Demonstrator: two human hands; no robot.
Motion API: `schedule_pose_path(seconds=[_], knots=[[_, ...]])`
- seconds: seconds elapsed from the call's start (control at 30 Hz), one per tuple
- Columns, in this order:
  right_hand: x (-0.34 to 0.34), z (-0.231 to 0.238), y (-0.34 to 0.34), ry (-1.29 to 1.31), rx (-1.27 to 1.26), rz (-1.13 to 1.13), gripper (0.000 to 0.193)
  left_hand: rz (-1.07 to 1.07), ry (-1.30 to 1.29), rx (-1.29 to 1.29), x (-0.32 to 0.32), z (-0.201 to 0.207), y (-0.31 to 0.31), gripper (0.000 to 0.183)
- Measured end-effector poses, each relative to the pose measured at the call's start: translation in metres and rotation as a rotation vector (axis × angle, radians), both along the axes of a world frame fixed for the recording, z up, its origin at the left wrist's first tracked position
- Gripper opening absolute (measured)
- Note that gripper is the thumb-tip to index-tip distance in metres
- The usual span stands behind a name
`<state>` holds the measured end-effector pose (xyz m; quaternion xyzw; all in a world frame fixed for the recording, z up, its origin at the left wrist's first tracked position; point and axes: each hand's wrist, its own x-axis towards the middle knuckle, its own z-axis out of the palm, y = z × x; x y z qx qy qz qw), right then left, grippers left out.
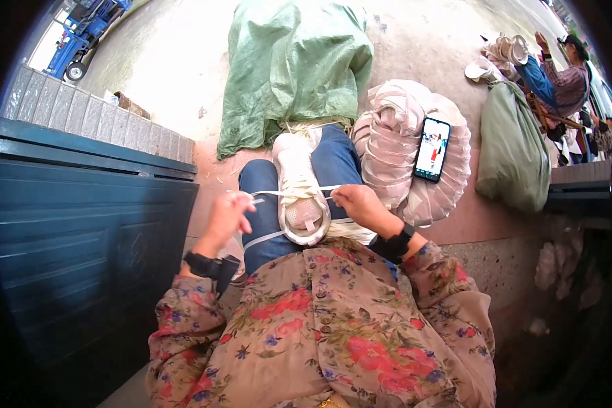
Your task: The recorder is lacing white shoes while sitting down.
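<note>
A pale pink-white shoe upper point(296, 170) lies lengthwise on my lap, its opening toward me. Its cream lace point(298, 194) stretches out to both sides across the eyelets. My left hand point(231, 212) pinches the lace to the left of the shoe, with a short white end poking past the fingers. On the other side, my right hand point(362, 205) grips the lace between thumb and forefinger, close to the shoe. Another pale strand point(264, 239) hangs over my left thigh.
Beside my right leg are stacked pale shoe pieces point(394, 149) with a phone point(432, 149) on top. A green sheet point(292, 61) spreads ahead. A blue door point(88, 245) stands left. At right are a green sack point(513, 149) and a seated person point(568, 81) with more shoes.
</note>
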<state>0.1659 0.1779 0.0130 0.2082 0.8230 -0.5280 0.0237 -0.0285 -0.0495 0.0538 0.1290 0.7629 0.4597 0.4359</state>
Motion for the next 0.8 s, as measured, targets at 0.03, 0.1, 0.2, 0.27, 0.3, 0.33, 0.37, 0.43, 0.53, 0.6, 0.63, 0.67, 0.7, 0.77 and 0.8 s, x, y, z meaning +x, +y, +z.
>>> schedule_pose_path(seconds=[0.03,0.1,0.2,0.27,0.3,0.33,0.37,0.43,0.53,0.6,0.63,0.67,0.7,0.77,0.8], knots=[[-0.002,-0.007,-0.004,0.097,0.191,0.007,0.016,-0.031,-0.053,-0.023,0.012,-0.002,0.005,0.019],[-0.003,-0.011,-0.008,0.194,0.381,0.012,0.016,-0.057,-0.087,-0.049,0.033,-0.004,0.014,0.022],[-0.006,-0.011,-0.011,0.202,0.478,0.054,0.010,-0.148,-0.043,-0.065,0.040,-0.012,0.015,0.026],[-0.008,-0.008,-0.015,0.118,0.656,0.153,0.006,-0.159,-0.022,-0.108,0.041,-0.012,0.013,0.025],[-0.011,-0.002,-0.017,0.122,0.652,0.156,0.006,-0.168,-0.001,-0.146,0.040,-0.011,0.011,0.025],[-0.014,0.006,-0.019,0.138,0.771,0.215,0.006,-0.163,0.001,-0.150,0.040,-0.010,0.009,0.025],[-0.016,0.010,-0.022,0.156,0.890,0.276,0.006,-0.187,0.045,-0.174,0.040,-0.008,0.009,0.025],[-0.021,0.009,-0.027,0.179,0.975,0.333,0.006,-0.206,0.095,-0.204,0.039,-0.009,0.006,0.025],[-0.026,0.006,-0.027,0.216,1.100,0.532,0.005,-0.161,0.111,-0.138,0.040,-0.018,0.004,0.022],[-0.025,0.008,-0.021,0.218,1.056,0.520,0.005,-0.161,0.119,-0.153,0.042,-0.017,0.004,0.023],[-0.023,0.009,-0.018,0.208,1.015,0.502,0.004,-0.172,0.123,-0.164,0.043,-0.016,0.006,0.023],[-0.022,0.008,-0.016,0.178,0.989,0.466,0.005,-0.180,0.183,-0.155,0.045,-0.016,0.008,0.024],[-0.022,0.006,-0.017,0.181,0.990,0.472,0.005,-0.173,0.182,-0.155,0.046,-0.017,0.010,0.024],[-0.020,0.003,-0.018,0.195,0.916,0.253,0.004,-0.257,0.362,-0.151,0.046,-0.018,0.014,0.022],[-0.020,0.003,-0.018,0.212,0.897,0.215,0.004,-0.304,0.584,-0.068,0.045,-0.025,0.014,0.020]])
